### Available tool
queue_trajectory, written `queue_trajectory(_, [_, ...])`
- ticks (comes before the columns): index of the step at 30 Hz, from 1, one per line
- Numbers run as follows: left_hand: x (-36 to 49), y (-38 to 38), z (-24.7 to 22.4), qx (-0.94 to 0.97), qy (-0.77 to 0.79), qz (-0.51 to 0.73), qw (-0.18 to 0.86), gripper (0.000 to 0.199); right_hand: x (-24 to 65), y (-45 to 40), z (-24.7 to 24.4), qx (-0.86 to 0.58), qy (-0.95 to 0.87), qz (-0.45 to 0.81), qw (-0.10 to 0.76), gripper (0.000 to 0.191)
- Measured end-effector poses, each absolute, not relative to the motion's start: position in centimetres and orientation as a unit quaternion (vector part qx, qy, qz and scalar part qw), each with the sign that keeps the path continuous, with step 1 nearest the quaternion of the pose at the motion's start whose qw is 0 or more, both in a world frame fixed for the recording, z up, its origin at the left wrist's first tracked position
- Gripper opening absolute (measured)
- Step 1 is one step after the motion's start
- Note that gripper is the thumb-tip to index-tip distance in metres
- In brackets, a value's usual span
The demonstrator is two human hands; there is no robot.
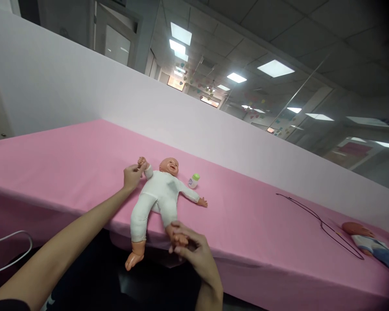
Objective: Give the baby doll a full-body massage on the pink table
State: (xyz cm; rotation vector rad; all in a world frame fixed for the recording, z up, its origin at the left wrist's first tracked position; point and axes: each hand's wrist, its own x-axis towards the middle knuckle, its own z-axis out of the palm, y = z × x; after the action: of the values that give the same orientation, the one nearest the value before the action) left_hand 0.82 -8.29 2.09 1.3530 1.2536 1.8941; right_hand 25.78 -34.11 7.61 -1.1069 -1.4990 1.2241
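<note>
- Two bare hands hold one baby doll [161, 185], which lies on its back near the front of a bench [68, 147], its legs reaching over the edge.
- Left hand [133, 176]: thumb and fingers pinch the doll's small raised hand, covering part of it.
- Right hand [196, 248]: fingers and thumb curl around the doll's foot on that side, hiding some of it; the toes show between them.
- The doll's body is soft-looking white fabric, plump and faintly creased at hips and sleeves. Its rounded bald head, hands and feet are smooth and shiny, with moulded fingers and toes. The other foot hangs bare past the edge.
- Pink cloth [246, 224] covers the bench, matt and mostly flat, dropping in loose folds at the front.
- A small bottle [193, 181], pale and rounded with a lime-green cap, sits just beside the doll's shoulder. The doll's outstretched free arm lies between it and the right hand. Whether it stands or lies, I cannot tell.
- Well apart, a thin dark cord [320, 220] loops beside a second doll [369, 246] in white and blue, blurred at the edge.
- Behind runs a plain white partition [181, 119]; a white cable [22, 233] curves in front of the bench, on the left.
</note>
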Motion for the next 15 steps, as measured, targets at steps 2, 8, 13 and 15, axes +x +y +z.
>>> queue_trajectory(2, [1.2, -9.1, 2.3, 0.596, 0.403, 0.665, 0.201, 0.047, 24.6, -32.1, 7.2, -0.459, -0.564, 0.459, 0.510, 0.043])
queue_trajectory(8, [1.3, -10.2, 2.4, 0.736, 0.331, 0.573, 0.143, 0.034, 20.7, -25.8, 6.2, -0.457, -0.510, 0.428, 0.589, 0.048])
queue_trajectory(13, [1.1, -9.1, 2.3, 0.622, 0.400, 0.644, 0.199, 0.039, 22.3, -28.9, 6.1, -0.430, -0.521, 0.453, 0.582, 0.041])
queue_trajectory(15, [0.9, -8.4, 2.2, 0.530, 0.438, 0.687, 0.234, 0.036, 24.0, -31.9, 5.5, -0.408, -0.530, 0.499, 0.551, 0.044])
